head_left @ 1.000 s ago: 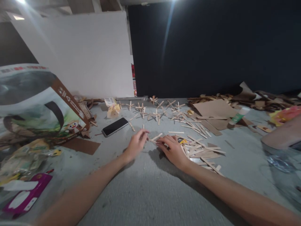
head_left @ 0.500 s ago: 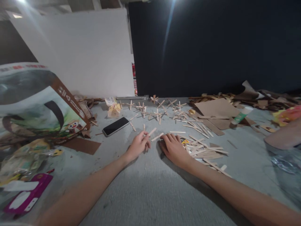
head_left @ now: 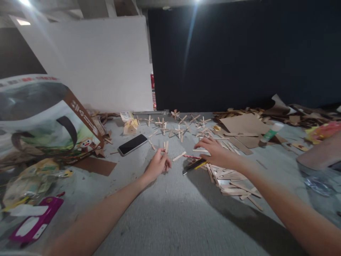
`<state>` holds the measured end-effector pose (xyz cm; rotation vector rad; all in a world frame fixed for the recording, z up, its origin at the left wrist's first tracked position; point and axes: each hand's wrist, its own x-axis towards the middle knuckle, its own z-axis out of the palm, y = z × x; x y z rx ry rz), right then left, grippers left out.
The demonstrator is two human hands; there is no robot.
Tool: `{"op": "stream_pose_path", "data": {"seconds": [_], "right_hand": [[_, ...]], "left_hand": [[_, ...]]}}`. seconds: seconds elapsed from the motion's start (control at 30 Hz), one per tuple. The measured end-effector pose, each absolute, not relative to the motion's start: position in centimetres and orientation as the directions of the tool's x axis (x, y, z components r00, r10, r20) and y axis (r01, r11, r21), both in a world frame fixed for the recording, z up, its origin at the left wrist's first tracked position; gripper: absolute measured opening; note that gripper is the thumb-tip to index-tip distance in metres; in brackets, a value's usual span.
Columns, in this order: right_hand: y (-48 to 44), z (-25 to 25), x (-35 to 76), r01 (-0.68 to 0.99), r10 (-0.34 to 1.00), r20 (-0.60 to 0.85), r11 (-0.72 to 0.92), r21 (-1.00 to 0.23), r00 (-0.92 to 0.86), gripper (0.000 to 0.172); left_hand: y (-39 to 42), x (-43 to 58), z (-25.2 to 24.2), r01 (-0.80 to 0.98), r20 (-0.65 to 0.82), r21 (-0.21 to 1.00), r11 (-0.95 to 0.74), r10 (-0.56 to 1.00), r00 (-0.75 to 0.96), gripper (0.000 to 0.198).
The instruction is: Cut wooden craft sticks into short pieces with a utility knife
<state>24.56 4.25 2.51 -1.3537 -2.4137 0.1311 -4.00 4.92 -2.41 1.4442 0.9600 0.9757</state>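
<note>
My left hand [head_left: 157,164] rests on the grey table top with its fingers curled round a short wooden craft stick [head_left: 165,145] that points upward. My right hand [head_left: 213,151] hovers above the table, fingers spread, over a loose pile of wooden sticks [head_left: 229,176]. Under it lie a thin red-and-white striped stick [head_left: 190,156] and a dark, yellow-edged tool [head_left: 194,164]. One single stick [head_left: 178,156] lies between my hands. Several crossed-stick pieces [head_left: 179,125] are spread further back.
A black phone [head_left: 132,144] lies left of the sticks. A printed cardboard box [head_left: 39,121] lies tipped at the left, with a magenta packet [head_left: 34,222] near the front. Cardboard sheets [head_left: 243,124] and a green-and-white glue tube [head_left: 271,132] sit at the right. A dark panel stands behind.
My right hand has lifted off the table and moved back and to the right, uncovering the dark tool and striped stick. My left hand has closed on a stick and stays in place.
</note>
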Motion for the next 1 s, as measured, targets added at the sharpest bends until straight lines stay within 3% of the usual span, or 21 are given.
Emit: {"op": "stream_pose_path", "data": {"seconds": [0.1, 0.2, 0.4, 0.53, 0.63, 0.73, 0.83, 1.0], "right_hand": [[3.2, 2.4, 24.1, 0.789, 0.824, 0.095, 0.563, -0.246, -0.559, 0.035], [2.6, 1.7, 22.8, 0.79, 0.82, 0.031, 0.56, -0.249, -0.571, 0.029], [2.2, 1.2, 21.4, 0.851, 0.88, 0.043, 0.469, -0.234, -0.473, 0.008], [2.2, 0.8, 22.1, 0.853, 0.888, 0.054, 0.454, -0.258, -0.456, 0.011], [2.6, 1.1, 22.8, 0.853, 0.902, 0.116, 0.432, -0.293, -0.417, 0.013], [3.5, 2.5, 23.3, 0.849, 0.925, 0.13, 0.379, -0.367, -0.356, 0.019], [4.5, 3.7, 24.0, 0.883, 0.948, 0.167, 0.312, -0.35, -0.269, 0.018], [6.0, 3.6, 25.5, 0.923, 0.96, 0.218, 0.238, -0.303, -0.176, 0.015]], "left_hand": [[4.9, -3.9, -2.5, 0.02, 0.065, 0.997, -0.075, 0.942, 0.331, 0.039], [4.8, -3.9, -2.5, -0.001, 0.072, 0.997, -0.076, 0.946, 0.317, 0.041], [4.8, -3.9, -2.5, -0.026, 0.096, 0.995, -0.092, 0.95, 0.298, 0.046], [4.8, -3.9, -2.5, -0.009, 0.094, 0.995, -0.095, 0.955, 0.28, 0.049], [4.6, -4.0, -2.3, 0.109, 0.116, 0.983, -0.148, 0.96, 0.256, 0.045], [4.1, -4.1, -1.8, 0.344, 0.246, 0.873, -0.345, 0.922, 0.3, 0.045], [3.1, -3.9, -1.5, 0.492, 0.379, 0.645, -0.584, 0.804, 0.458, 0.038], [1.3, -3.1, -1.9, 0.579, 0.306, 0.427, -0.695, 0.713, 0.631, 0.038]]}}
